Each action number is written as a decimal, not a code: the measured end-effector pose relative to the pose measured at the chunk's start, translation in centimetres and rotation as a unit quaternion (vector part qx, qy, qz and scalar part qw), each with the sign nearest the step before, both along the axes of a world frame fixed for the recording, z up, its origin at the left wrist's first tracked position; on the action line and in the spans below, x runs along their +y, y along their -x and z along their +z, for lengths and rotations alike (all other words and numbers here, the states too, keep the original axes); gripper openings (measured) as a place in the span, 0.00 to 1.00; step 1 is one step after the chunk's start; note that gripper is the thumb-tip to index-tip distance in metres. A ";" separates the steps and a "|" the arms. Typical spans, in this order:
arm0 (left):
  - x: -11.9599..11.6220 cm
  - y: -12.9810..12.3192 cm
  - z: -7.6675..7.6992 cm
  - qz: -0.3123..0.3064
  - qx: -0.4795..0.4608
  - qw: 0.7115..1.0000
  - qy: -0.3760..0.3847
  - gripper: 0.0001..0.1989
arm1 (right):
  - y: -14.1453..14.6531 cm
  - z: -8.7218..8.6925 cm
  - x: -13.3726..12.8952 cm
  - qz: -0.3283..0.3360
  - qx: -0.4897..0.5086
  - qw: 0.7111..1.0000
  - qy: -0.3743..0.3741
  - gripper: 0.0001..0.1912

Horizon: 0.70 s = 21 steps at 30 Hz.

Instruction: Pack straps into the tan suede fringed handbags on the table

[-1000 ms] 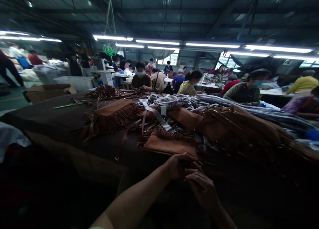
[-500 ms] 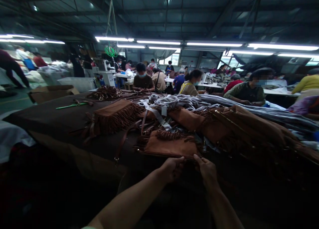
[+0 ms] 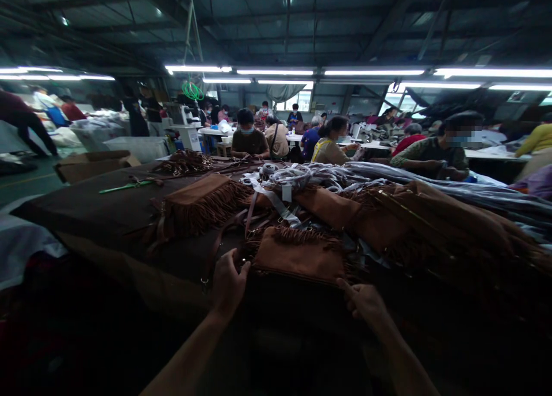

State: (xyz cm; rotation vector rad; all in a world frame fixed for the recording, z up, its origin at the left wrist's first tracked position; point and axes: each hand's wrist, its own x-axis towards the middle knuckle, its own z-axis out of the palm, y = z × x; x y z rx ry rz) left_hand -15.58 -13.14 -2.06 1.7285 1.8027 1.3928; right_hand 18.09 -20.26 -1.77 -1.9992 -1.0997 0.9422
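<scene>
A brown fringed bag (image 3: 297, 255) lies flat in front of me, its fringe toward the far side and its edge toward me. My right hand (image 3: 364, 301) pinches the near right corner of this bag, other fingers curled under. At its left end is my left hand (image 3: 229, 281), thumb and forefinger apart beside a small shiny metal fitting; nothing shows between them. A brown strap (image 3: 218, 241) with a metal clasp hangs left of that hand. Another fringed bag (image 3: 198, 192) rests farther left on the dark-covered table (image 3: 107, 209).
More brown bags (image 3: 330, 206) are heaped to the right, with grey-white strips (image 3: 388, 175) behind them. A green tool (image 3: 125, 186) lies at the left near a pile of straps (image 3: 183, 161). A cardboard box (image 3: 95, 165) stands beyond. Several people work across the table.
My left hand has moved left along the bag's near edge, from near the right corner to the left end. The right hand stays at the right corner.
</scene>
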 end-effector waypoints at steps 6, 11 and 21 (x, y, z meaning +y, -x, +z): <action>-2.9 -5.1 1.1 -0.153 0.148 0.970 -0.120 0.15 | 1.6 2.9 -0.5 0.078 -0.330 0.920 -0.197 0.14; -3.8 -8.6 1.4 -0.331 0.225 0.906 -0.136 0.12 | 2.3 4.0 2.6 0.291 -0.307 0.872 -0.246 0.14; -3.8 -10.9 0.4 -0.392 0.269 0.878 -0.060 0.22 | 1.8 6.4 4.7 0.225 -0.409 0.836 -0.289 0.15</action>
